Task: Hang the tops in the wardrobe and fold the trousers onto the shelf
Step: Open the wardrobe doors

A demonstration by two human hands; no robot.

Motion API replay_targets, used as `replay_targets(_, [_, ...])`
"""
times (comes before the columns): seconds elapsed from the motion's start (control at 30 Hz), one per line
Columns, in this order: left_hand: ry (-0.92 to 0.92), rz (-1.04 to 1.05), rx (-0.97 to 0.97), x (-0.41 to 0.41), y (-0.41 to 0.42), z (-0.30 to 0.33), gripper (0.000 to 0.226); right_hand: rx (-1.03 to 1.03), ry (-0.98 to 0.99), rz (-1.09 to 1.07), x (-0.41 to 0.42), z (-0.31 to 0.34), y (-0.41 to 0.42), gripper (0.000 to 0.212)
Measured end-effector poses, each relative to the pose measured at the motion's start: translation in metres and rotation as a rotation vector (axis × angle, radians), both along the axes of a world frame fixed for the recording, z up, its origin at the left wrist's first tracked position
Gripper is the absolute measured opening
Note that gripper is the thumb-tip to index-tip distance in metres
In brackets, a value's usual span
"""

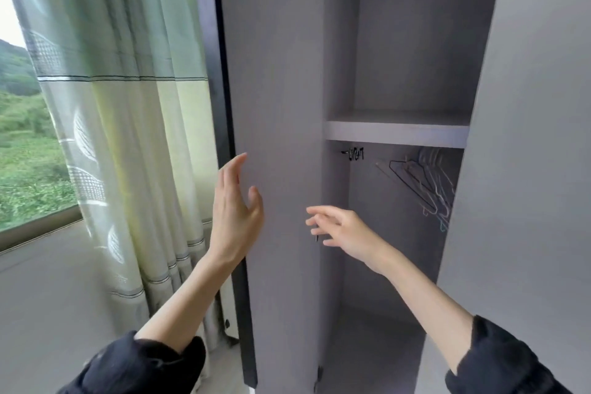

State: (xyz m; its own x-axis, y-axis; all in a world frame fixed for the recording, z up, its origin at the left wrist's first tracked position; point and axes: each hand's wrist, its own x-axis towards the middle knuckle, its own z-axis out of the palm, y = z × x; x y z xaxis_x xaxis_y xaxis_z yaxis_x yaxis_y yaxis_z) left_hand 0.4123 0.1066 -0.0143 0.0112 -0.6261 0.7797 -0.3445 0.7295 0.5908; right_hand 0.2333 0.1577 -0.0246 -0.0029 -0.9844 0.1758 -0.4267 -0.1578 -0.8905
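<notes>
No tops or trousers are in view; the wardrobe (pixel 399 73) stands open, its shelf (pixel 396 134) bare, with thin wire hangers (pixel 425 185) bunched at the right below it. Both the left hand (pixel 235 211) and right hand (pixel 339 227) are spread and hold nothing. The hangers look light and springy, best taken at the hook. A green curtain (pixel 121 105) and a window (pixel 28 137) lie to the left.
</notes>
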Motion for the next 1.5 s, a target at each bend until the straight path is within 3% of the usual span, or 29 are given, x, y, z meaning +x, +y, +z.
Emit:
replay_targets(0.07, [-0.057,-0.041,-0.045,-0.023,-0.001,0.004,0.047,-0.032,0.001,-0.046,-0.026,0.001,-0.003,0.030])
replay_targets(0.27, [-0.250,-0.206,0.075,-0.140,-0.032,0.004,0.043,-0.140,0.122,-0.250,-0.150,0.004,-0.014,0.033])
replay_targets(0.37, [-0.313,-0.326,0.143,-0.208,-0.050,0.000,0.038,-0.220,0.278,-0.403,-0.222,0.008,-0.023,0.037])
replay_targets(0.53, [-0.385,-0.482,0.262,-0.319,-0.072,-0.007,0.039,-0.284,0.700,-0.669,-0.330,0.015,-0.032,0.045])
replay_targets(0.7, [-0.343,-0.607,0.373,-0.411,-0.092,0.013,0.053,-0.204,1.114,-0.773,-0.404,0.008,-0.033,0.059])
replay_targets(0.87, [-0.178,-0.820,0.414,-0.461,-0.097,0.041,0.049,-0.187,1.198,-0.749,-0.424,0.000,-0.033,0.068])
replay_targets(0.93, [-0.115,-0.814,0.411,-0.465,-0.095,0.044,0.050,-0.176,1.230,-0.748,-0.425,0.000,-0.032,0.067])
replay_targets(1.1, [-0.084,-0.841,0.439,-0.442,-0.079,0.042,0.061,-0.173,1.121,-0.720,-0.407,0.005,-0.012,0.063])
replay_targets(1.3, [-0.057,-0.951,0.429,-0.391,-0.024,0.038,0.057,-0.277,0.749,-0.690,-0.359,-0.001,0.036,0.064])
replay_targets(1.5, [-0.200,-1.127,0.418,-0.354,0.044,0.032,0.071,-0.267,0.424,-0.660,-0.305,-0.031,0.119,0.061])
